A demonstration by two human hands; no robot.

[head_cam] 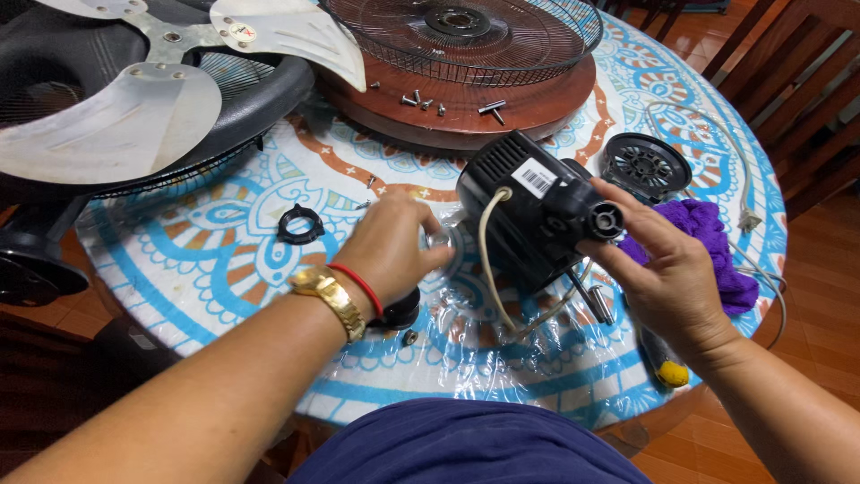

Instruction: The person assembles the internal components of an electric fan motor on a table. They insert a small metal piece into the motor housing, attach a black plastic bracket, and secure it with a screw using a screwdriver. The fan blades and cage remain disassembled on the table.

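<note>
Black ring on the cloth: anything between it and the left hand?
Head view: only bare patterned tablecloth between the black ring and the left hand.

Black fan motor housing (528,211), white label, cream cord, tilted on patterned table, held between both hands.

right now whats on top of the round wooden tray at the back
On the wooden tray rests a round wire fan guard, with loose screws lying in front of it. Whatever lies under the guard's hub cannot be seen.
</note>
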